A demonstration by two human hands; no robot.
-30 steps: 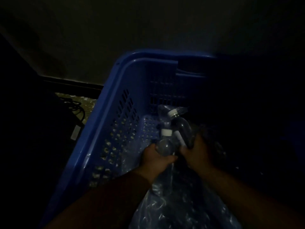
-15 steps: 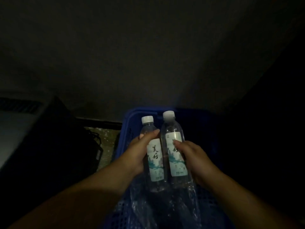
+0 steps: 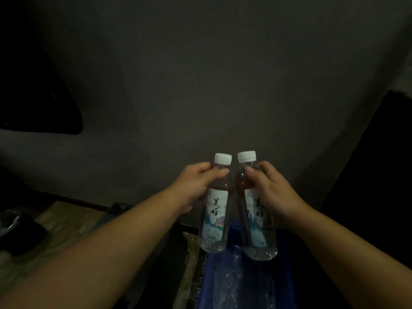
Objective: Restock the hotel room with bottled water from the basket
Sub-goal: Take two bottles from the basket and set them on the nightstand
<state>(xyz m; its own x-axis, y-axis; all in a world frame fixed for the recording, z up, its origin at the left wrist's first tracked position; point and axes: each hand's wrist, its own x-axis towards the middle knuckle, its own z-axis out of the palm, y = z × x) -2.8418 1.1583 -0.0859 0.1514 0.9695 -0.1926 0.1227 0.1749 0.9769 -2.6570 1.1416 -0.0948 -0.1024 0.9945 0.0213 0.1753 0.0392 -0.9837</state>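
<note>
Both hands are now lifting water above the basket (image 3: 282,277), no longer inside it: my left hand (image 3: 198,186) is gripping the left bottle (image 3: 215,217), my right hand (image 3: 269,192) the right bottle (image 3: 258,219), seemingly touching, ready for placing.

Light: very dim, no lamp or window in view. Far wall (image 3: 200,74): plain grey, fills most of the frame. Dark panel (image 3: 38,103) with a rounded corner at far left; cannot tell what it is. Tall black mass (image 3: 379,186) at the right edge. Dark skirting board (image 3: 73,200) runs along the wall foot, left. Floor (image 3: 66,221): mottled tan. Slatted grille (image 3: 117,208) just beside the skirting. Black object (image 3: 22,237) on the floor, near left.
</note>
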